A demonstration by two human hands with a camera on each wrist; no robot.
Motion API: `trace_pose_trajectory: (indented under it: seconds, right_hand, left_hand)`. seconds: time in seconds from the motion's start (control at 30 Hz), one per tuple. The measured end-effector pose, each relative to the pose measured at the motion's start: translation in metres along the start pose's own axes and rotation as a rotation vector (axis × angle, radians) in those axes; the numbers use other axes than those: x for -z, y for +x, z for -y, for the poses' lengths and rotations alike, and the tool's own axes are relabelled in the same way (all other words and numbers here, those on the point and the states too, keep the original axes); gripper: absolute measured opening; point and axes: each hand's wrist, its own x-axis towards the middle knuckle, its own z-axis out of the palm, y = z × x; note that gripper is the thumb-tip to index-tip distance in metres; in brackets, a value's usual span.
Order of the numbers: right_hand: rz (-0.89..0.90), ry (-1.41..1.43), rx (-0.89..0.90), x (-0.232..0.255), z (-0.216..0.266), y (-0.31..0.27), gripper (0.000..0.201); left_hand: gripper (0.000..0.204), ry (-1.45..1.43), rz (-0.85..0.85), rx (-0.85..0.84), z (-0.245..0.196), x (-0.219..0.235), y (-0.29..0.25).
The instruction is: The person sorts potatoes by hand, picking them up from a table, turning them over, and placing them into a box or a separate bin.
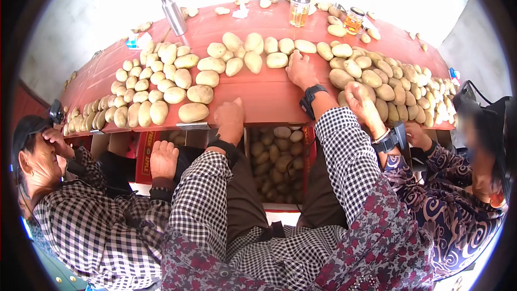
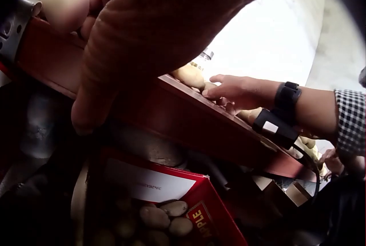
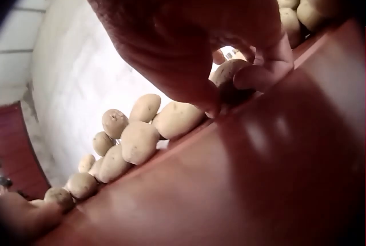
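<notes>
In the head view my right hand point(image 1: 302, 70) reaches across the red table point(image 1: 258, 94) to the row of potatoes. The right wrist view shows the thumb and fingers of that right hand point(image 3: 200, 34) around a potato point(image 3: 229, 76) on the tabletop. My left hand point(image 1: 230, 120) rests at the table's near edge, right of a large potato point(image 1: 193, 112), holding nothing visible. Close up in the left wrist view, the left hand point(image 2: 143, 34) has its thumb hanging over the edge; its other fingers are mostly hidden, near a blurred potato point(image 2: 62, 3).
Potatoes are massed on the left point(image 1: 156, 78) and right point(image 1: 385, 83). A steel bottle point(image 1: 173, 13) and two jars point(image 1: 299, 9) stand behind. Below, between the knees, is a box of potatoes point(image 1: 274, 156). People sit on both sides; one's hand point(image 1: 362, 102) touches the right pile.
</notes>
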Motion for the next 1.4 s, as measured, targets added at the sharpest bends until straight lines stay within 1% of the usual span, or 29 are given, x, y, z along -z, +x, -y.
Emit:
trace_pose_trajectory:
  seconds: [0.07, 0.13, 0.17, 0.2, 0.23, 0.27, 0.3, 0.33, 0.37, 0.4, 0.47, 0.5, 0.53, 0.6, 0.7, 0.8, 0.87, 1.0, 1.03, 1.13, 1.17, 1.27, 1.3, 1.4]
  right_hand:
    - [-0.038, -0.032, 0.009, -0.005, 0.001, 0.002, 0.061]
    - [-0.091, -0.032, 0.006, -0.009, -0.001, 0.003, 0.057]
    - [-0.184, 0.045, 0.037, -0.010, -0.005, 0.004, 0.053]
    - [-0.258, 0.118, 0.060, -0.016, -0.014, 0.002, 0.049]
    - [-0.282, 0.177, 0.161, -0.030, -0.041, 0.021, 0.041]
    - [0.145, 0.798, -0.002, -0.003, -0.034, -0.007, 0.038]
    - [0.128, 1.157, -0.066, 0.006, -0.028, -0.042, 0.039]
    - [0.190, 1.312, -0.024, 0.008, -0.029, -0.069, 0.040]
    - [0.320, 1.480, 0.015, 0.002, -0.037, -0.098, 0.041]
    - [0.444, 1.654, 0.062, -0.002, -0.042, -0.127, 0.041]
    - [0.739, 1.903, -0.190, -0.012, -0.047, -0.188, 0.043]
    - [0.806, 1.930, -0.254, -0.029, -0.052, -0.209, 0.043]
    - [0.871, 1.955, -0.315, -0.051, -0.061, -0.227, 0.043]
    - [0.809, 1.810, -0.673, -0.095, -0.072, -0.249, 0.043]
    - [0.771, 1.414, -0.827, -0.111, -0.069, -0.258, 0.043]
    - [0.863, 1.321, -0.545, -0.102, -0.071, -0.246, 0.043]
    - [0.765, 1.307, -0.483, -0.095, -0.068, -0.235, 0.036]
    - [0.570, 1.296, -0.307, -0.058, -0.050, -0.218, 0.026]
    - [0.524, 1.294, -0.261, -0.049, -0.046, -0.213, 0.024]
    - [0.450, 1.264, -0.043, -0.027, -0.032, -0.193, 0.022]
    - [0.425, 1.210, -0.016, -0.017, -0.028, -0.186, 0.021]
    - [0.388, 1.111, 0.065, 0.004, -0.020, -0.150, 0.022]
    - [0.374, 1.015, 0.036, 0.023, -0.010, -0.145, 0.025]
    - [0.275, 0.705, 0.143, 0.025, -0.008, -0.097, 0.030]
  left_hand:
    - [0.013, 0.029, -0.023, -0.006, -0.002, 0.005, -0.003]
    - [0.029, 0.080, -0.178, -0.031, 0.002, -0.006, -0.001]
    - [0.038, 0.103, -0.245, -0.043, 0.003, -0.014, -0.002]
    - [0.034, 0.126, -0.304, -0.073, 0.003, -0.014, -0.004]
    - [0.030, 0.148, -0.346, -0.103, 0.003, -0.011, -0.006]
    - [0.022, 0.208, -0.344, -0.113, 0.004, -0.014, -0.008]
    - [0.015, 0.193, -0.261, -0.098, 0.002, -0.011, -0.005]
    - [0.011, 0.070, -0.184, -0.094, 0.000, 0.008, -0.009]
    - [0.010, 0.044, -0.078, -0.067, -0.002, 0.017, -0.009]
    - [0.010, 0.044, -0.025, -0.069, -0.004, 0.016, -0.010]
    - [0.011, 0.056, 0.044, -0.072, -0.002, 0.017, -0.001]
    - [0.013, 0.055, 0.106, -0.068, -0.001, 0.016, 0.003]
    - [0.013, 0.058, 0.100, -0.066, -0.001, 0.017, 0.003]
    - [0.012, 0.059, 0.084, -0.064, -0.002, 0.020, -0.001]
    - [0.010, 0.148, 0.027, -0.112, -0.001, 0.019, -0.004]
    - [0.008, 0.159, -0.031, -0.093, 0.002, 0.011, -0.003]
    - [0.009, 0.159, -0.101, -0.080, 0.002, 0.007, -0.004]
    - [0.017, 0.142, -0.079, -0.050, -0.001, 0.013, -0.004]
    - [0.026, 0.096, -0.050, 0.002, -0.002, 0.014, -0.002]
    - [0.033, 0.114, -0.147, -0.033, 0.001, 0.009, -0.007]
    - [0.031, 0.118, -0.142, -0.033, 0.001, 0.008, -0.007]
    - [0.031, 0.123, -0.197, -0.010, 0.000, -0.005, 0.000]
    - [0.023, 0.116, -0.138, -0.009, -0.002, 0.005, -0.003]
    - [0.015, 0.075, -0.120, -0.001, -0.002, 0.006, -0.003]
